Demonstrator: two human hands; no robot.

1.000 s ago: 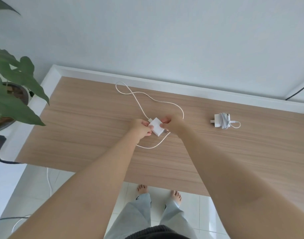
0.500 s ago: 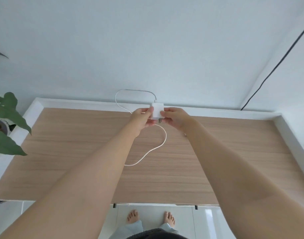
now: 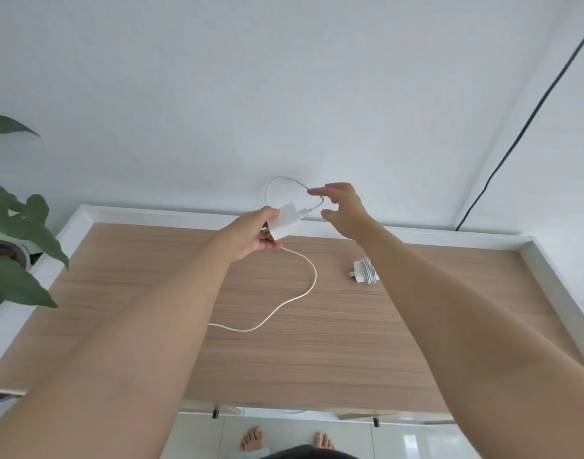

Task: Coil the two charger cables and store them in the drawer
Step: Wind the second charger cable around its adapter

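Wall [image 3: 284,94]: pale, fills the upper half, with a thin black cord [image 3: 529,117] slanting down at 2 o'clock.
Top [image 3: 317,352]: light wood grain, white raised edge along the far side and both ends, fills the middle.
Plant [image 3: 15,233]: dark green leaves at 9 o'clock, beyond the left end of the top.
Floor [image 3: 197,438]: glossy white tiles at 6 o'clock, bare toes showing just below the near edge of the top.
Left hand [image 3: 250,238]: raised above the far part of the top, near centre, fingers closed around the charger.
Right hand [image 3: 341,208]: at 1 o'clock from the charger, fingers spread apart, holding nothing, index tip just beside the cable loop.
Charger [image 3: 285,221]: white block, lifted and tilted, pinched in the left hand, close to the far edge of the top.
Cable [image 3: 312,276]: white, arcs up from the charger in a loop against the wall, then hangs from under the left hand, curves toward 5 o'clock and trails along the top toward 7 o'clock, its end hidden behind the left forearm.
Coiled charger [image 3: 365,270]: white, cable wound around the plug, lies on the top at 4 o'clock from the held charger, partly behind the right forearm, well apart from both hands.
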